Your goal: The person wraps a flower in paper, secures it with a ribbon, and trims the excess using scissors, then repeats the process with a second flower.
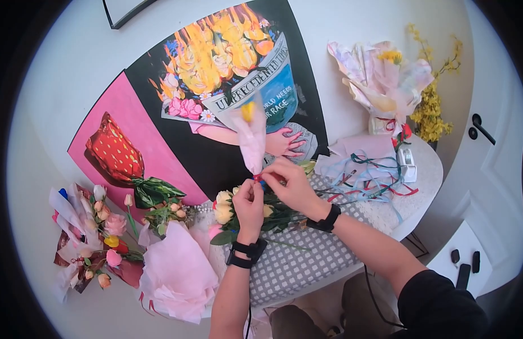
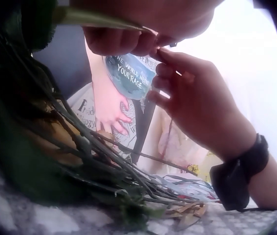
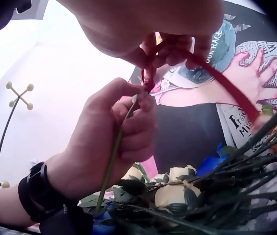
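A single yellow tulip [image 1: 248, 111], wrapped in pale pink paper [image 1: 252, 144], stands upright above the table. My left hand [image 1: 249, 206] pinches its green stem [image 3: 110, 169] just below the wrap. Thumb and fingers of my right hand [image 1: 292, 186] pinch a red ribbon [image 3: 229, 90] at the same spot, where it loops round the stem. One length of the ribbon trails away from the right fingers. Beneath both hands lies a bunch of cream roses [image 1: 223, 212] with long green stems [image 2: 114, 169].
Loose blue, green and red ribbons [image 1: 366, 178] lie right, near a white spool [image 1: 407, 164]. Behind stands a wrapped bouquet [image 1: 380, 85]. At left are pink paper [image 1: 179, 271] and mixed flowers [image 1: 111, 226]. A checked cloth [image 1: 307, 260] covers the front; painted panels [image 1: 182, 147] lean behind.
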{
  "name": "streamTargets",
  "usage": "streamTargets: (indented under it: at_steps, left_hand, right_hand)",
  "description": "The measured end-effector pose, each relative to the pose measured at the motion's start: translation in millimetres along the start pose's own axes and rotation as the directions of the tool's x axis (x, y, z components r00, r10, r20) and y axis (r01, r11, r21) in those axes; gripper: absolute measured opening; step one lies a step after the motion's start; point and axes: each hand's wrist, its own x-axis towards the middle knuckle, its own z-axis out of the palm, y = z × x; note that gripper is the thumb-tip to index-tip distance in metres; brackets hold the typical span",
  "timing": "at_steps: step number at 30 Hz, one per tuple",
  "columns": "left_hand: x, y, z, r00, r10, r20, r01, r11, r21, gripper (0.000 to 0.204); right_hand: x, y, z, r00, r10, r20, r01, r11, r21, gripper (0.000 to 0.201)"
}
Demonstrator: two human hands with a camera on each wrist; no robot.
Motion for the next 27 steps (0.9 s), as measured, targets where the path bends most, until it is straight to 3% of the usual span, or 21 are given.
streamTargets:
  at_steps: [2,6,8,11,13,14,18,20,22,27]
  left_hand:
    - [0.0,2.8,1.0,1.000,-0.014,-0.018,0.016,0.994,0.105,0.026]
    - [-3.6,10.8,5.4,0.997,0.071,0.039,-0.080,0.938,0.337,0.026]
    - [-2.4,18.2,4.1,0.990,0.128,0.060,-0.141,0.893,0.428,0.026]
    - [-3.5,21.0,-1.0,0.997,0.040,0.073,-0.069,0.889,0.453,0.022]
    - [-4.8,7.5,-2.6,0.999,0.051,0.019,-0.054,0.967,0.249,0.024]
    - [-5.2,8.6,-3.5,0.998,0.053,0.019,-0.056,0.967,0.249,0.024]
    - [-6.0,8.2,-4.8,0.999,0.033,0.043,-0.033,0.999,-0.011,0.025]
    - [-5.3,4.0,-2.5,0.999,0.003,0.040,0.000,0.995,-0.096,0.026]
    - [-3.6,0.7,0.2,0.994,0.107,-0.002,-0.107,0.994,-0.010,0.022]
    - [-0.5,3.9,-0.5,0.996,0.076,-0.038,-0.064,0.963,0.260,0.019]
  right_hand:
    - [4.5,2.6,-2.2,0.962,-0.213,-0.168,0.204,0.976,-0.071,0.009]
    - [2.6,4.2,-6.0,0.986,-0.165,-0.009,0.165,0.986,0.016,0.014]
    - [1.3,-6.6,4.0,0.993,-0.059,-0.102,0.088,0.943,0.320,0.019]
    - [5.5,-25.6,-8.6,0.979,-0.100,-0.179,0.143,0.958,0.249,0.017]
    - [3.4,-4.5,-13.2,0.964,-0.124,-0.236,0.166,0.972,0.168,0.017]
    - [5.1,-4.7,-15.1,0.944,-0.150,-0.293,0.181,0.980,0.083,0.017]
    - [7.4,-11.5,-7.3,0.946,-0.109,-0.306,0.146,0.984,0.098,0.013]
    - [2.6,-8.3,-4.8,0.997,-0.072,-0.015,0.073,0.995,0.066,0.009]
    - [-2.3,-9.0,-3.4,0.999,-0.033,0.021,0.032,0.999,0.040,0.011]
    - [-1.5,-6.6,-9.4,0.998,0.055,0.030,-0.056,0.998,0.014,0.012]
